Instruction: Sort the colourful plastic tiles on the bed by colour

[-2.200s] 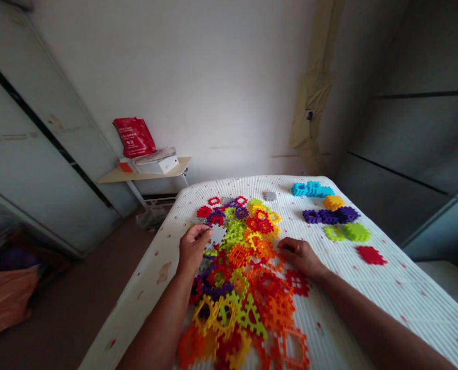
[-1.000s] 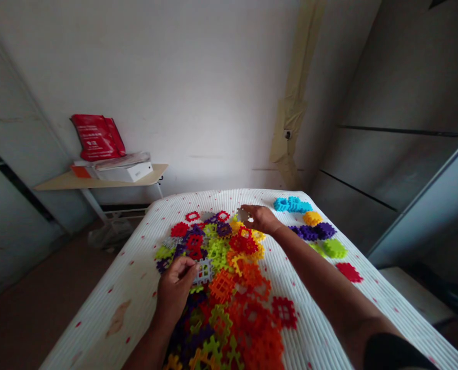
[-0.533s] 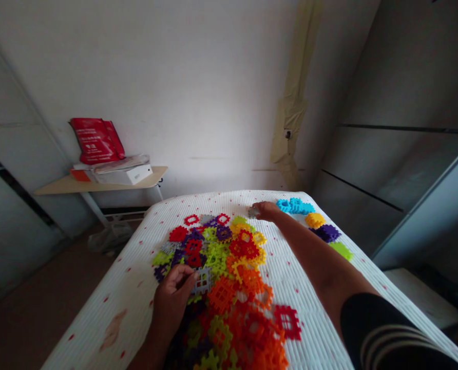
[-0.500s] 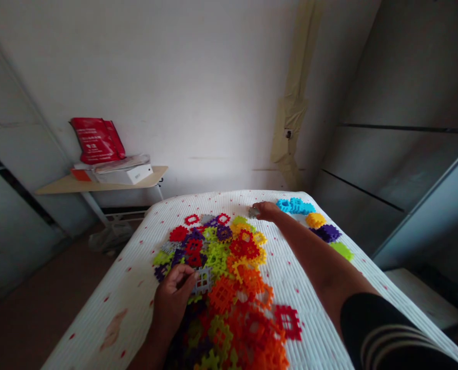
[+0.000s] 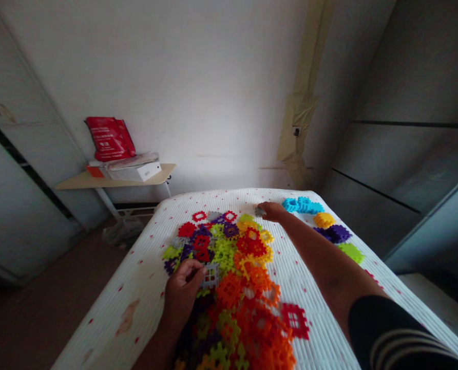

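My left hand (image 5: 182,293) is closed, pinching the edge of a grey window-shaped plastic building block (image 5: 211,276) above the near side of a mixed pile of interlocking blocks (image 5: 224,253). My right hand (image 5: 274,211) reaches to the far part of the bed, its fingers closed on a small grey block (image 5: 260,211) at the quilt's surface. Just right of that hand lie light blue blocks (image 5: 303,205) in a group. The pile holds red, purple, lime, yellow and orange pieces, and my left forearm covers part of its near left side.
Yellow blocks (image 5: 324,220), purple blocks (image 5: 337,234) and lime blocks (image 5: 351,253) sit in groups along the right side of the white quilt (image 5: 136,288). A small table (image 5: 75,181) with a red bag (image 5: 109,139) stands at the left. A grey wardrobe (image 5: 398,159) rises on the right.
The whole view has shifted slightly, so everything appears further right. Both hands keep hold of their grey blocks and stay nearly in place over the bed.
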